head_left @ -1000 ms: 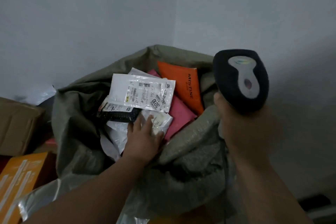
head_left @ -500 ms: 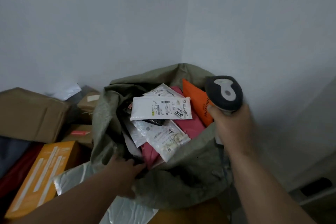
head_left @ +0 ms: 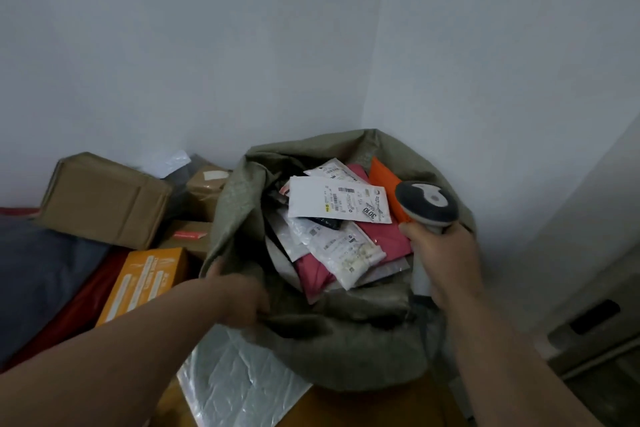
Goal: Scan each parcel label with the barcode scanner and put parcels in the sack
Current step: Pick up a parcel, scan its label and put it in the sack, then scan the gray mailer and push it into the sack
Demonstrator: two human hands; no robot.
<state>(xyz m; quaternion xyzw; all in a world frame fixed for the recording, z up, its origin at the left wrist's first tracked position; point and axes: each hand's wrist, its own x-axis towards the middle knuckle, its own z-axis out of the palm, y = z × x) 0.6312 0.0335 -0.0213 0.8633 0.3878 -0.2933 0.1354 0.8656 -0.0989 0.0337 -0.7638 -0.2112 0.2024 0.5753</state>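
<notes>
I'm seeing pale walls [head_left: 242,45] meeting in a corner, and a red cloth [head_left: 69,308] lying beside blue-grey fabric [head_left: 38,274] at left.

L hand [head_left: 239,298] grips sack [head_left: 346,340] rim; R hand [head_left: 443,260] holds scanner [head_left: 427,201] over parcels [head_left: 339,201].

Olive sack, bright parcels

The olive-green woven sack [head_left: 346,340] holds a white label-printed flat mailer [head_left: 332,199], pink soft pouches [head_left: 384,239] and an orange flat packet [head_left: 382,177]; left of the hands sits an orange white-striped carton [head_left: 145,282].
</notes>
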